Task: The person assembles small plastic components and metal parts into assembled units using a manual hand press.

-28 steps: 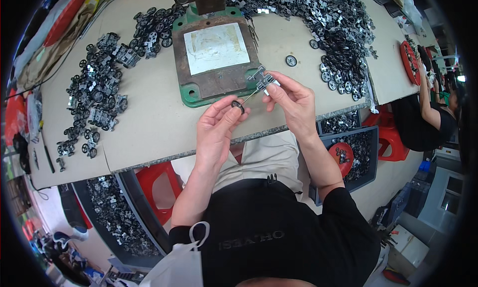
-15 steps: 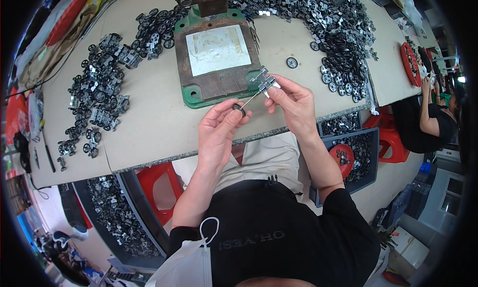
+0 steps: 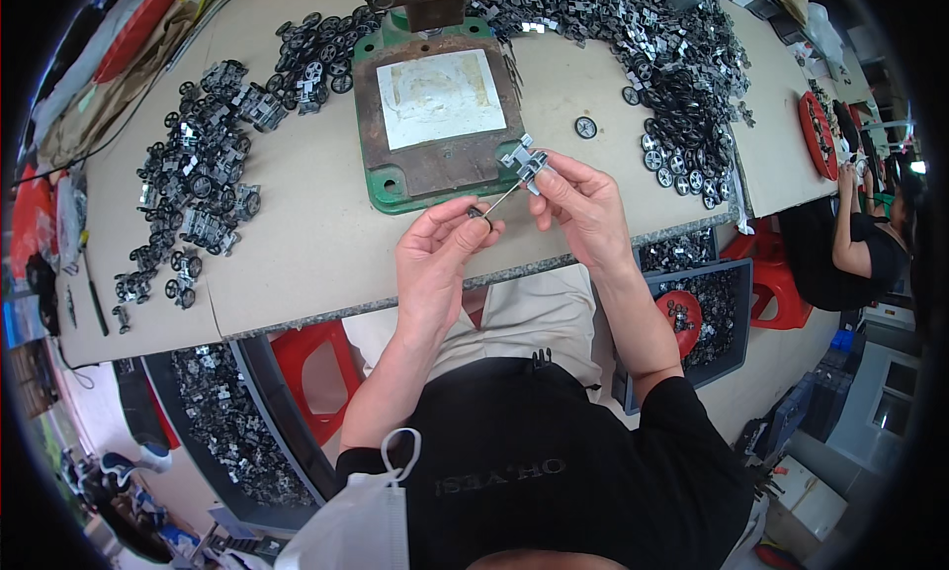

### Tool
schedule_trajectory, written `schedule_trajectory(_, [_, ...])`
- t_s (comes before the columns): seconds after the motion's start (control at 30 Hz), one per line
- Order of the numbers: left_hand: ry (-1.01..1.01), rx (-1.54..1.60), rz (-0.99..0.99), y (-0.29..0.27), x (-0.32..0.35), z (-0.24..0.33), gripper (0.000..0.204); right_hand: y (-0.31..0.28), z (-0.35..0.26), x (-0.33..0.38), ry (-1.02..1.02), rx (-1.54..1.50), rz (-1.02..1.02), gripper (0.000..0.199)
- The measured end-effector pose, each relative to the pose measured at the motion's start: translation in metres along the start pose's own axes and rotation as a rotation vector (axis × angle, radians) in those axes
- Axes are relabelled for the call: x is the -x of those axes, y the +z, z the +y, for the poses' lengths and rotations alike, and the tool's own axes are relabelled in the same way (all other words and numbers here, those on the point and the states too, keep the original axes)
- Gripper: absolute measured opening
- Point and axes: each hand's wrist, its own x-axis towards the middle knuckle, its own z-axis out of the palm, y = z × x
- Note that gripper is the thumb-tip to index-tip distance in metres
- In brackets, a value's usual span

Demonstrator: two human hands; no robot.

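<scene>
Your left hand (image 3: 430,263) pinches a small black wheel (image 3: 478,215) between thumb and fingers; your right hand (image 3: 585,212) pinches a grey bracket (image 3: 522,163), up and right of that grip, with a thin metal rod (image 3: 504,196) spanning the gap. Whether the rod sits inside the bracket is too small to tell. Grips out of line could bend the rod; a slack left pinch could drop the wheel

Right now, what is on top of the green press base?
The base carries a brown plate with a stained white sheet on it; the plate's surface beneath the sheet is covered.
</scene>
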Motion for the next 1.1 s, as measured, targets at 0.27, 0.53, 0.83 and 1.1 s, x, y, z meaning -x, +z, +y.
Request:
schedule_trajectory(0.27, [0.010, -0.021, -0.005, -0.001, -0.001, -0.001, 0.023, -0.003, 0.007, -0.001, -0.218, 0.183, 0.001, 0.027])
schedule_trajectory(0.53, [-0.104, 0.155, 0.011, 0.000, -0.001, 0.004, 0.024, 0.002, 0.001, -0.011, -0.148, 0.152, -0.102, 0.021])
schedule_trajectory(0.83, [0.018, -0.103, -0.029, 0.000, 0.002, 0.003, 0.025, -0.005, -0.002, -0.007, -0.087, 0.204, -0.159, 0.020])
schedule_trajectory(1.1, [0.178, -0.258, -0.003, 0.006, 0.001, -0.003, 0.024, -0.010, -0.002, -0.004, -0.081, 0.278, -0.173, 0.019])
